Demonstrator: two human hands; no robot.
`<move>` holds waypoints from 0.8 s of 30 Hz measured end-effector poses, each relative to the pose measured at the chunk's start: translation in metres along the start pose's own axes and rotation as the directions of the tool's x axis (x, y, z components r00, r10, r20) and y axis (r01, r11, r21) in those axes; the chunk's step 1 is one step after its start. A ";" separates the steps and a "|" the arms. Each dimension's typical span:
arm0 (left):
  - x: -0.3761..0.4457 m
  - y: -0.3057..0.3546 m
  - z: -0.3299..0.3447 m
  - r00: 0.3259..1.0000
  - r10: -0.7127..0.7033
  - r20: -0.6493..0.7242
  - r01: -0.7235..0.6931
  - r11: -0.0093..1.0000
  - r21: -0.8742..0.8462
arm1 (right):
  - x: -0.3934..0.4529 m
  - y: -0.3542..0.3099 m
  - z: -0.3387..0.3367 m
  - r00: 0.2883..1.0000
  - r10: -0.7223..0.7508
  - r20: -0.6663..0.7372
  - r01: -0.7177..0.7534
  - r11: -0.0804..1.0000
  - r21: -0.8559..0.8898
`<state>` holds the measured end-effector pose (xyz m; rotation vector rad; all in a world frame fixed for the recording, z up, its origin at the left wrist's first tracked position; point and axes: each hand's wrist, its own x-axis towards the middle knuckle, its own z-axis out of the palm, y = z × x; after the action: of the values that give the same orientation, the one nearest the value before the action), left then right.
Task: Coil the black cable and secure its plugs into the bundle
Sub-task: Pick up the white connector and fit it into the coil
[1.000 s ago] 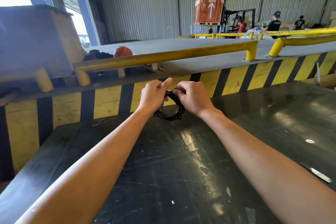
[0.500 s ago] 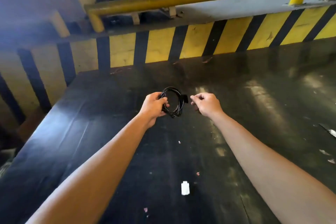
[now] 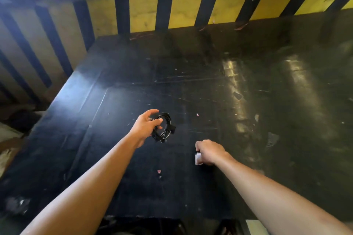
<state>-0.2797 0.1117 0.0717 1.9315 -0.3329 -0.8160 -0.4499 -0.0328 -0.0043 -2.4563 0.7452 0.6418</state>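
Note:
The black cable [image 3: 163,127] is wound into a small coil, with a black plug sticking out on its right side. My left hand [image 3: 147,126] holds the coil loosely by the fingertips just above the black table top [image 3: 210,82], thumb spread upward. My right hand [image 3: 210,151] is lower and to the right, down at the table. Its fingers are closed around a small white block [image 3: 198,158]. The two hands are apart, and the coil's far side is partly hidden by my fingers.
A yellow and black striped barrier [image 3: 181,5] borders the table's far edge, and another striped wall [image 3: 38,47] runs along the left. Small pink scraps [image 3: 159,171] and bits of debris [image 3: 271,139] lie on the table surface.
My view has tilted down. My right hand left the coil and dropped toward me onto the white block. My left hand loosened its grip on the coil.

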 end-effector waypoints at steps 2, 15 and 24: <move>-0.002 0.002 -0.004 0.999 0.044 0.019 -0.044 0.999 -0.008 | 0.000 -0.003 0.003 1.000 0.027 -0.007 -0.027 0.999 0.027; 0.016 0.090 0.003 0.936 0.327 0.133 -0.320 0.944 -0.077 | -0.041 -0.043 -0.169 0.849 0.120 -0.515 0.423 0.428 0.798; 0.007 0.216 0.026 0.789 0.559 0.254 -0.505 0.826 -0.249 | -0.100 -0.057 -0.284 0.570 0.091 -0.816 0.623 0.599 0.503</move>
<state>-0.2682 -0.0152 0.2481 1.4265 -0.9347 -0.7354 -0.4072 -0.1159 0.2874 -1.8267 0.6426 -0.8723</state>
